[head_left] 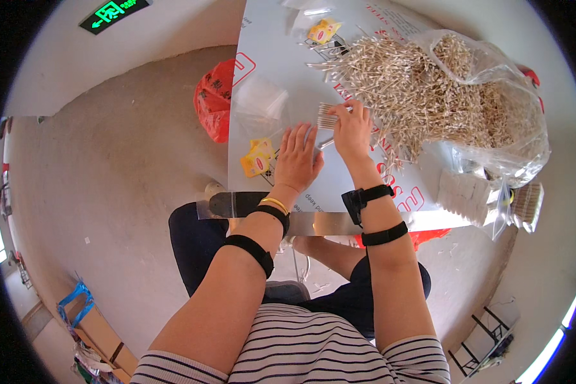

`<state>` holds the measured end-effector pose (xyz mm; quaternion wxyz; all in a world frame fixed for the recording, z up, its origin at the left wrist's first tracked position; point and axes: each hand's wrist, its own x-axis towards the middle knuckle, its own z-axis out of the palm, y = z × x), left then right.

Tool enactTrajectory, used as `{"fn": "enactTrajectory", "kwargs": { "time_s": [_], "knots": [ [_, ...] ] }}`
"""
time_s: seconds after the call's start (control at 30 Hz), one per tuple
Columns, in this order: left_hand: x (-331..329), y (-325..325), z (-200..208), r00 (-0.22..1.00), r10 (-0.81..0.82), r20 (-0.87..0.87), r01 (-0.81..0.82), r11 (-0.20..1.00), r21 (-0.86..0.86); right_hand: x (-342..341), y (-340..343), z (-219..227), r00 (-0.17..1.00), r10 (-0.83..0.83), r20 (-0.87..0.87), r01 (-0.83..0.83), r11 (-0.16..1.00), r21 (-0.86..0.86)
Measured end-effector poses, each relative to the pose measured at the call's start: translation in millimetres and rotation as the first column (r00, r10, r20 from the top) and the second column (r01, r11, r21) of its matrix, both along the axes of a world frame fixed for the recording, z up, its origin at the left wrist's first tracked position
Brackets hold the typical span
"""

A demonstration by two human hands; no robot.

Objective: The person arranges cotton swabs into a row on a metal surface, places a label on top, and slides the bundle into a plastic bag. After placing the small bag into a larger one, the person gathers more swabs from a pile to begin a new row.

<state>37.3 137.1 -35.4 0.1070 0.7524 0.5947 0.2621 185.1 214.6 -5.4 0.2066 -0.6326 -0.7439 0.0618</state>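
Observation:
A big heap of cotton swabs [409, 89] with pale wooden-looking sticks spreads over the table's right side, partly spilling from a clear plastic bag [525, 137]. My right hand [352, 131] is at the heap's left edge, its bent fingers closed on a small row of cotton swabs [326, 118] lined up side by side. Just left of it my left hand [296, 160] lies palm down on the table, fingers stretched out. Yellow paper labels [256, 159] lie by the left hand, and clear plastic sleeves [260, 102] lie beyond them.
The metal-looking table [301, 70] has a film with red print. More yellow labels [324, 31] sit at its far side. Packed bundles of swabs [464, 195] stand at the near right corner. A red plastic bag [214, 99] hangs by the left edge.

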Motion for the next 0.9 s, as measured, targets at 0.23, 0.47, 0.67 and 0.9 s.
{"fn": "enactTrajectory", "kwargs": {
  "time_s": [0.23, 0.47, 0.67, 0.9],
  "knots": [
    [0, 0, 2, 1.0, -0.006, -0.007, 0.005, 1.0, -0.008, 2, 2, -2, 0.999, 0.001, 0.037, -0.001, 1.0, -0.002],
    [0, 0, 1, 1.0, -0.008, -0.008, 0.008, 1.0, -0.014, 2, 9, -3, 1.0, 0.003, 0.022, -0.003, 1.0, 0.0],
    [1, 0, 0, 1.0, -0.01, -0.009, 0.01, 0.999, -0.03, 4, 14, -4, 1.0, 0.0, 0.008, 0.0, 1.0, -0.004],
    [1, 0, 1, 1.0, -0.009, -0.012, 0.009, 1.0, -0.026, 3, 17, -5, 1.0, -0.005, 0.024, 0.006, 0.999, -0.032]
  ]
}}
